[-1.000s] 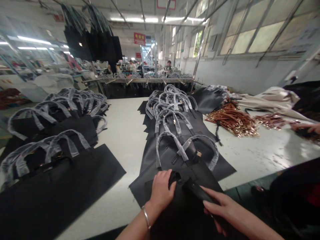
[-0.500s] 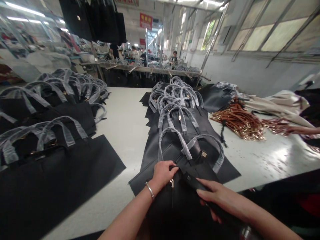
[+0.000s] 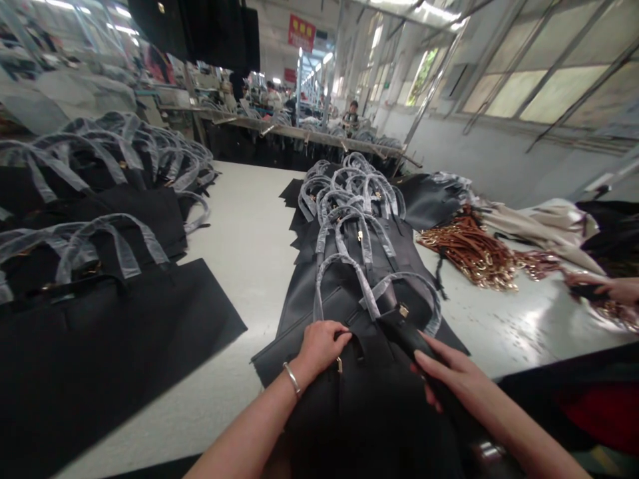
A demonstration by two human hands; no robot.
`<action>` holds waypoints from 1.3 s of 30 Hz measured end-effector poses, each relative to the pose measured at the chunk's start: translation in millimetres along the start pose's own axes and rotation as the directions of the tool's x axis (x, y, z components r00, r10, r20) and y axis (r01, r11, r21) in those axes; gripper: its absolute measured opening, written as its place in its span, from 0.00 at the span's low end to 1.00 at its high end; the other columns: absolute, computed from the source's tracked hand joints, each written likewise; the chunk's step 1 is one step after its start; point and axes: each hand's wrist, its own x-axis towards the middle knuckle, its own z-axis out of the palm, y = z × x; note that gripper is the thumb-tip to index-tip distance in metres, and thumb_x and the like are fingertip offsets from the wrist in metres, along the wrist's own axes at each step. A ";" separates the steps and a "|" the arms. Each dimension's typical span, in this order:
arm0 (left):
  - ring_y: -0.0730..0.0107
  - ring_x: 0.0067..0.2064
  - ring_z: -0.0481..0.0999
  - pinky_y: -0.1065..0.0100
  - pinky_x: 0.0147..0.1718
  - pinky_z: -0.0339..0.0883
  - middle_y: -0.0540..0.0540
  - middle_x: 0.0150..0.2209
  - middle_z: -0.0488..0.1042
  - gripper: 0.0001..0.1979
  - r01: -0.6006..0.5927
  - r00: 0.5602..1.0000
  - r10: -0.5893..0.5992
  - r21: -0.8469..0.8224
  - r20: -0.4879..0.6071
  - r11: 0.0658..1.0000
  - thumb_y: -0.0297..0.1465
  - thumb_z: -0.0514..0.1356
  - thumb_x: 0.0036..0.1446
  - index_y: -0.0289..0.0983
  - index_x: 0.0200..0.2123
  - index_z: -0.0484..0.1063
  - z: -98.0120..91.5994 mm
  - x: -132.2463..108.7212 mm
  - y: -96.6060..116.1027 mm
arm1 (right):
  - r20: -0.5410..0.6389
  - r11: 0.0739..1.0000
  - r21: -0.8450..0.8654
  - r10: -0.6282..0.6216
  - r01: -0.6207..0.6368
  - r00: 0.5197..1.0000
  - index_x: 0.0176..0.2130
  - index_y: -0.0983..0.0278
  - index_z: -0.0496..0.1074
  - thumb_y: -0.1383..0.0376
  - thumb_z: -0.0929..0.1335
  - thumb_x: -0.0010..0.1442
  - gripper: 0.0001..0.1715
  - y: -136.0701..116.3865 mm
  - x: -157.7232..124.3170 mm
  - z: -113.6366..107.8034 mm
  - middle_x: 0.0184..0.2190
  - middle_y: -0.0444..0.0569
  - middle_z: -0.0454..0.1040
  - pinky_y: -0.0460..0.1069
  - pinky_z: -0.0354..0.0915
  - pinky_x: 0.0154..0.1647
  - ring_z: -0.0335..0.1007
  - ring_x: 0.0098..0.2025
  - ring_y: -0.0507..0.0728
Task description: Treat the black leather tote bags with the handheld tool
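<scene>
My left hand (image 3: 323, 346), with a silver bangle on its wrist, pinches the top edge of a black handbag (image 3: 369, 412) just in front of me. A small gold zip pull (image 3: 339, 364) hangs below its fingers. My right hand (image 3: 452, 369) is wrapped round a long black handheld tool (image 3: 407, 336), whose exact kind I cannot make out. The tool's tip is over the bag's upper edge, right of my left hand. Behind lies an overlapping row of black bags with plastic-wrapped handles (image 3: 344, 283).
More black bags (image 3: 150, 319) cover the left of the white table (image 3: 244, 226). Brown straps with gold clasps (image 3: 474, 256) lie at right, where another person's hand (image 3: 619, 290) holds something dark. Bags (image 3: 200, 33) hang at the back.
My right hand has moved the black tool slightly right and up along the bag's top edge. My left hand keeps its pinch. The other person's hand now shows at far right.
</scene>
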 end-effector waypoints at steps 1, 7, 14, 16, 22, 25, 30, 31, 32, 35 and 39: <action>0.63 0.43 0.77 0.67 0.42 0.64 0.50 0.41 0.80 0.13 -0.002 1.000 0.002 0.006 -0.005 1.000 0.42 0.58 0.57 0.45 0.41 0.78 -0.4 -0.6 1.1 | -0.012 0.999 0.021 0.041 -0.040 0.999 0.64 0.62 0.54 0.52 0.68 0.58 0.40 2.3 -5.4 -9.7 0.31 0.44 0.72 0.43 0.65 0.15 0.69 0.18 0.50; 0.63 0.36 0.77 0.68 0.35 0.63 0.51 0.33 0.78 0.14 0.058 0.998 -0.058 0.056 -0.006 0.997 0.45 0.64 0.49 0.46 0.37 0.75 -2.8 -0.6 10.4 | 0.071 0.961 0.106 0.251 -0.257 0.966 0.62 0.64 0.54 0.50 0.69 0.55 0.43 36.1 -37.4 -29.0 0.28 0.44 0.73 0.42 0.63 0.13 0.68 0.16 0.49; 0.63 0.36 0.76 0.69 0.32 0.60 0.52 0.30 0.77 0.15 0.071 0.996 -0.076 0.121 0.038 0.990 0.44 0.64 0.48 0.46 0.39 0.72 -4.8 4.5 15.6 | 0.086 0.956 0.115 0.260 -0.269 0.962 0.61 0.63 0.56 0.54 0.66 0.60 0.34 29.4 -32.4 -13.8 0.28 0.44 0.72 0.40 0.62 0.12 0.68 0.15 0.48; 0.64 0.36 0.76 0.69 0.31 0.59 0.53 0.29 0.76 0.15 0.059 0.997 -0.066 0.135 0.048 0.989 0.44 0.64 0.49 0.46 0.39 0.71 -5.2 5.3 16.9 | 0.106 0.964 0.102 0.237 -0.247 0.966 0.61 0.63 0.57 0.55 0.66 0.61 0.33 24.2 -26.6 -11.9 0.28 0.44 0.72 0.40 0.63 0.12 0.69 0.16 0.48; 0.64 0.36 0.76 0.70 0.33 0.60 0.53 0.29 0.76 0.13 0.049 0.996 -0.058 0.128 0.067 0.991 0.42 0.63 0.50 0.46 0.39 0.72 -5.3 5.0 16.4 | 0.062 0.989 0.105 0.099 -0.105 0.993 0.61 0.64 0.58 0.55 0.67 0.59 0.35 23.1 -0.3 0.4 0.27 0.42 0.71 0.41 0.63 0.13 0.68 0.16 0.49; 0.65 0.37 0.76 0.70 0.36 0.62 0.54 0.31 0.76 0.14 0.056 0.992 -0.061 0.046 0.114 0.997 0.38 0.64 0.48 0.47 0.40 0.73 -8.3 8.5 6.8 | -0.065 0.992 0.122 -0.005 0.013 0.998 0.62 0.64 0.56 0.54 0.68 0.58 0.39 18.4 5.0 1.8 0.30 0.44 0.71 0.43 0.65 0.15 0.69 0.17 0.49; 0.68 0.38 0.75 0.73 0.35 0.66 0.46 0.39 0.77 0.26 0.047 0.938 0.078 -0.348 0.336 0.936 0.24 0.61 0.43 0.35 0.50 0.70 -20.6 21.6 -9.8 | -0.031 0.997 0.074 -0.034 0.036 0.999 0.65 0.62 0.54 0.52 0.69 0.57 0.42 9.7 -11.1 -4.0 0.32 0.46 0.73 0.45 0.66 0.17 0.69 0.20 0.51; 0.70 0.37 0.75 0.73 0.34 0.67 0.45 0.40 0.77 0.25 0.049 0.934 0.090 -0.376 0.345 0.925 0.23 0.60 0.45 0.33 0.50 0.70 -23.5 23.6 -10.9 | 0.010 0.998 0.062 -0.007 0.007 1.000 0.65 0.61 0.54 0.52 0.69 0.57 0.42 9.7 -15.9 -2.9 0.32 0.46 0.74 0.45 0.66 0.17 0.70 0.19 0.51; 0.71 0.34 0.75 0.74 0.32 0.66 0.44 0.40 0.77 0.23 0.047 0.933 0.094 -0.376 0.348 0.925 0.24 0.58 0.48 0.33 0.50 0.71 -26.2 25.2 -11.4 | 0.052 0.998 0.051 0.021 -0.023 0.998 0.65 0.60 0.53 0.52 0.69 0.57 0.43 10.2 -20.6 -0.5 0.33 0.46 0.74 0.44 0.66 0.17 0.70 0.19 0.51; 0.75 0.24 0.71 0.74 0.26 0.64 0.46 0.35 0.78 0.17 0.035 0.922 0.098 -0.334 0.374 0.942 0.29 0.56 0.54 0.34 0.47 0.75 -32.1 29.1 -12.3 | 0.184 0.997 0.012 0.076 -0.079 0.980 0.65 0.58 0.54 0.52 0.69 0.58 0.42 12.5 -31.3 13.1 0.34 0.46 0.74 0.43 0.65 0.17 0.71 0.20 0.50; 0.72 0.29 0.73 0.74 0.31 0.64 0.49 0.32 0.80 0.14 -0.018 0.918 0.125 -0.276 0.377 0.961 0.32 0.63 0.49 0.37 0.41 0.79 -30.5 37.3 -18.1 | 0.333 0.996 -0.043 0.087 -0.077 0.939 0.65 0.57 0.55 0.52 0.68 0.59 0.39 11.1 -34.3 33.9 0.33 0.45 0.73 0.41 0.64 0.17 0.70 0.20 0.48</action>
